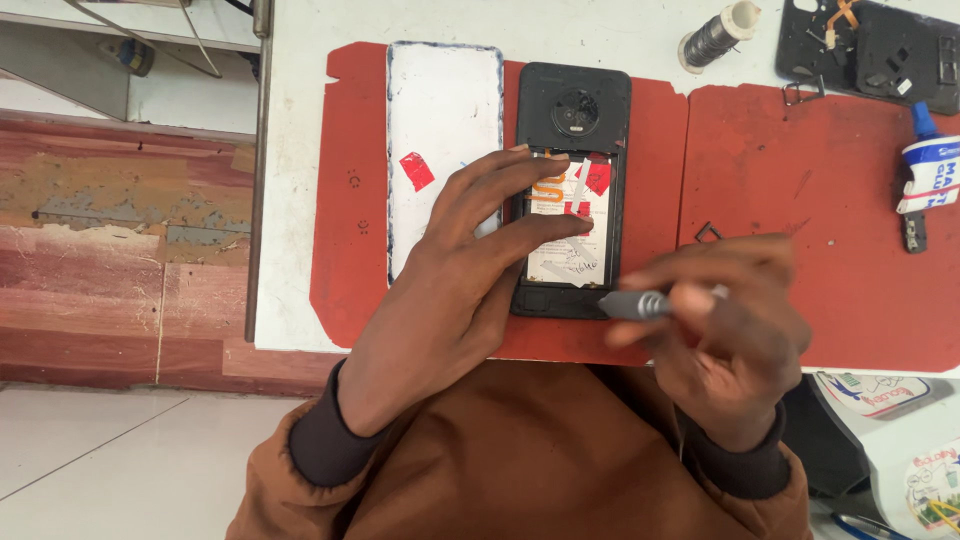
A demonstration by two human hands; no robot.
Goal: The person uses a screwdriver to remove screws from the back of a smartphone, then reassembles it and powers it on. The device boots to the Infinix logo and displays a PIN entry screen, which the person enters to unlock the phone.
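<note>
Left hand (470, 260) on open phone (572, 190), red sticker (597, 178) above fingertips.

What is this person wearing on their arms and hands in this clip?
Both hands, left hand and right hand, are bare: no gloves, rings or watch visible. The arms are covered by brown jacket sleeves ending in darker ribbed cuffs at the wrists.

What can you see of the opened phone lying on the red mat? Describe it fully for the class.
The phone is a dark slab lying flat, back up, on the red mat, its rear cover off. A round camera ring sits near its far end; below it a pale battery with orange and red patches is exposed. The left hand presses fingers on the battery. The right hand holds a grey tool at the phone's near corner.
</note>
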